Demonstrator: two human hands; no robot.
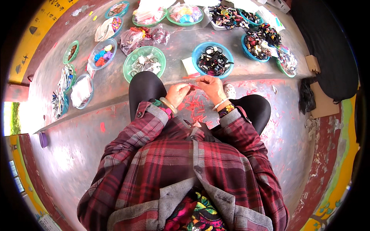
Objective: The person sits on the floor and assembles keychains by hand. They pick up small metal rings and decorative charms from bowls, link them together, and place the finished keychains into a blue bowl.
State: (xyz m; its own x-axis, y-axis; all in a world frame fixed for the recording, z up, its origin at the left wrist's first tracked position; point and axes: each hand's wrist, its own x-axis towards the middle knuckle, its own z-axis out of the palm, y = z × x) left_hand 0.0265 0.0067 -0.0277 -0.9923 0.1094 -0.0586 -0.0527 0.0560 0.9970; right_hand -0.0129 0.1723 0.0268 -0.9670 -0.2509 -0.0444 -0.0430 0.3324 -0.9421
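Observation:
Over my lap, my left hand (177,95) and my right hand (211,90) are close together with fingertips pinched. Something small and reddish shows between them, too small to make out. Just beyond my right hand, a few red strips (190,76) lie at the ledge edge. Past it stands a blue basin (195,61) holding a tangle of black hair ties (212,61). A green basin (126,68) with whitish, clear-wrapped pieces and dark loops (145,64) sits beyond my left hand. A pale, flat block (189,66) lies beside the blue basin.
Red scraps (194,107) litter the floor between my knees. More basins line the ledge, including one with colourful pieces (102,54) and a blue one with dark accessories (256,48). Plastic bags of dark red items (135,40) lie behind. Cardboard (323,102) stands right; a purple container (43,139) left.

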